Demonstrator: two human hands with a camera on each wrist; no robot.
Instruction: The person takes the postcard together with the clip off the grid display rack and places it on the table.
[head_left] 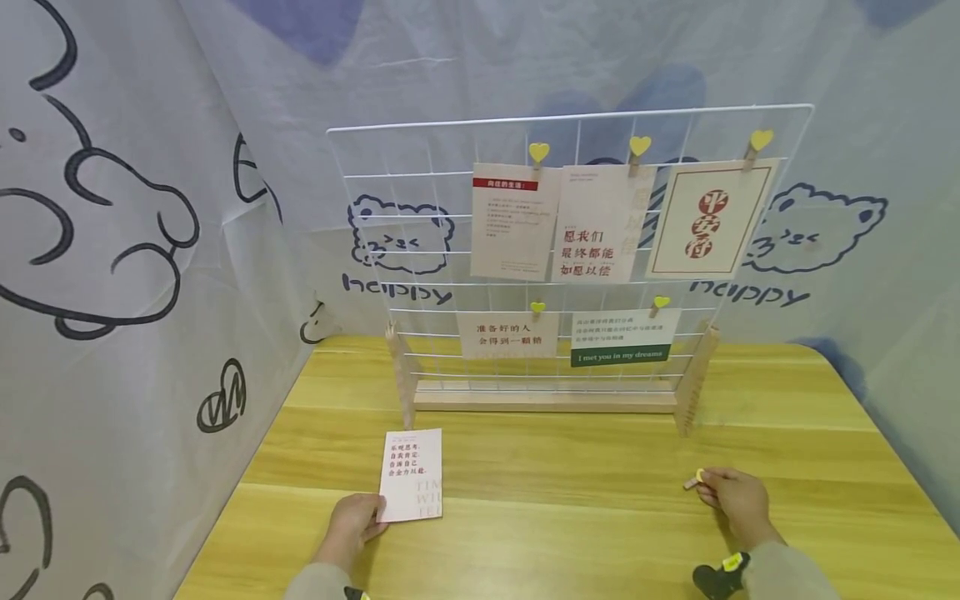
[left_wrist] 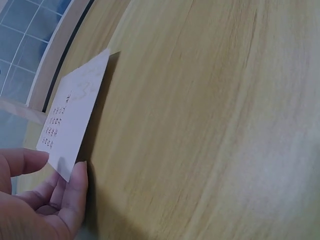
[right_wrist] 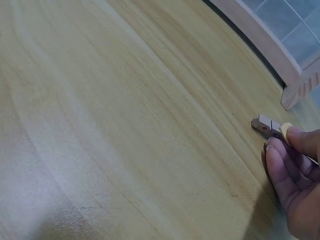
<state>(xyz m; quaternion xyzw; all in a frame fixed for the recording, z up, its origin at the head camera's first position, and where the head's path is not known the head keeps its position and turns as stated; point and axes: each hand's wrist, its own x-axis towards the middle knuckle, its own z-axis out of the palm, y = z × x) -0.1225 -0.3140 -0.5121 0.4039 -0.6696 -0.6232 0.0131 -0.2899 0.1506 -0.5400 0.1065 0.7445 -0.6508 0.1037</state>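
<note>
My left hand (head_left: 352,521) pinches a white card (head_left: 411,487) by its lower left corner, with red lines of text facing up. In the left wrist view the card (left_wrist: 77,112) is tilted close over the table, its shadow beside it. At the right, my right hand (head_left: 738,500) pinches a small wooden clothespin (right_wrist: 265,125) with a yellow heart at its end, low over the table. Behind both hands stands a white wire grid panel (head_left: 420,250) in a wooden base (head_left: 540,402). Five-odd cards, several in all, hang on it from heart clothespins (head_left: 538,155).
The upper row holds a card with a red band (head_left: 513,221), a text card (head_left: 592,225) and a gold-framed card (head_left: 712,221). Below hang a small white card (head_left: 510,336) and a green-and-white card (head_left: 625,337). Patterned cloth (head_left: 225,208) encloses the wooden table (head_left: 555,517).
</note>
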